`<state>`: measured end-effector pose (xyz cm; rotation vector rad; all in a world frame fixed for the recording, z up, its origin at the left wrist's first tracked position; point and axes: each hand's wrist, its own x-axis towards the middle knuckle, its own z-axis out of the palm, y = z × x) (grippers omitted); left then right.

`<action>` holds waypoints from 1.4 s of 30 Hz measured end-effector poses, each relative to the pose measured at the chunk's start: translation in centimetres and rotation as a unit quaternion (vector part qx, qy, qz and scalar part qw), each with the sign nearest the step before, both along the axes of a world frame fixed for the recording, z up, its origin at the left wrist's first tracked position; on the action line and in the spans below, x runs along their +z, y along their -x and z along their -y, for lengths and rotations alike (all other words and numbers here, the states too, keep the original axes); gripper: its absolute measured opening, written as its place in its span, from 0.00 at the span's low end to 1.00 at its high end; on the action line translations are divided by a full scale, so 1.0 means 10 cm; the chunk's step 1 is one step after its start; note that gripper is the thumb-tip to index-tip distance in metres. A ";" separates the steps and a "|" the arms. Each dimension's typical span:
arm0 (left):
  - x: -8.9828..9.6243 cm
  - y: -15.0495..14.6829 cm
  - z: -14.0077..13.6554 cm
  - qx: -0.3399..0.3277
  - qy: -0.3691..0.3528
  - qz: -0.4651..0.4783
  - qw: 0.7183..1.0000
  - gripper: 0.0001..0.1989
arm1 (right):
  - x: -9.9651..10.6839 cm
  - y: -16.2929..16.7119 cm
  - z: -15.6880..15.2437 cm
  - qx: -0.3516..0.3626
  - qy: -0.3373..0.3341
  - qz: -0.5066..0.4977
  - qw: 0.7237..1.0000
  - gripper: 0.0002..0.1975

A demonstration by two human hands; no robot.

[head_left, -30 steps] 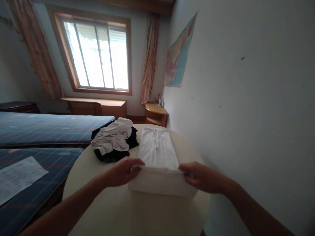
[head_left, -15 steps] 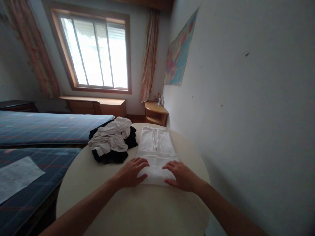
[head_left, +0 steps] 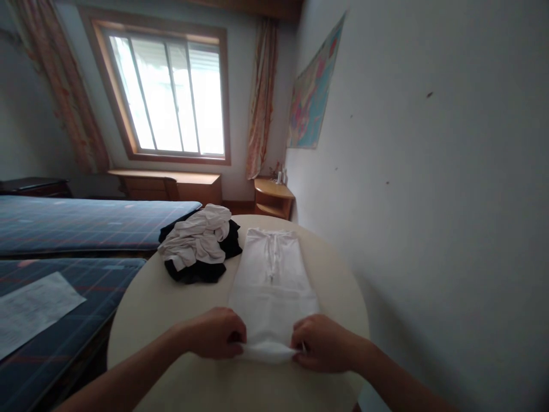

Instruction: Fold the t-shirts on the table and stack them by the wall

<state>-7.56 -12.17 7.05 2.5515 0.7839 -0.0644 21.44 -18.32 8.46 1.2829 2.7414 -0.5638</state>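
A white garment (head_left: 274, 309) lies folded into a long strip on the round cream table (head_left: 334, 269), with a drawstring down the middle of its far part. My left hand (head_left: 218, 333) is closed in a pinch on the garment's near left corner. On the near right corner, my right hand (head_left: 322, 342) grips the fabric between thumb and fingers. The near edge looks slightly lifted and creased between the two hands. Left of the garment sits a crumpled pile, a pale grey cloth (head_left: 195, 237) on top of a black cloth (head_left: 195, 273).
Two plaid mattresses (head_left: 98, 223) are at the left, the nearer one bearing a sheet of paper (head_left: 38, 309). A bare wall (head_left: 450, 200) with a map (head_left: 315, 91) rises at the right. Behind stand a wooden desk (head_left: 197, 178) and a corner shelf (head_left: 274, 189).
Both hands have come nearer to me, from resting spread on the white garment to pinching its near corners. The garment has been drawn slightly toward me.
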 end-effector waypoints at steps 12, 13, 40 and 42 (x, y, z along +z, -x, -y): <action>0.09 -0.03 -0.22 0.107 -0.028 0.043 0.993 0.19 | -0.03 -0.05 -0.14 -0.157 -0.070 -0.028 0.985 0.11; 0.08 -0.03 -0.27 0.114 -0.047 0.031 0.992 0.20 | -0.04 -0.08 -0.18 -0.166 -0.074 -0.020 0.983 0.12; 0.66 0.03 -0.25 0.036 0.062 -0.045 0.996 0.11 | 0.50 -0.24 -0.41 -0.084 0.164 -0.044 0.982 0.11; 0.84 0.04 -0.45 0.032 0.040 -0.025 0.998 0.10 | 0.66 -0.30 -0.59 -0.090 0.115 -0.069 0.987 0.11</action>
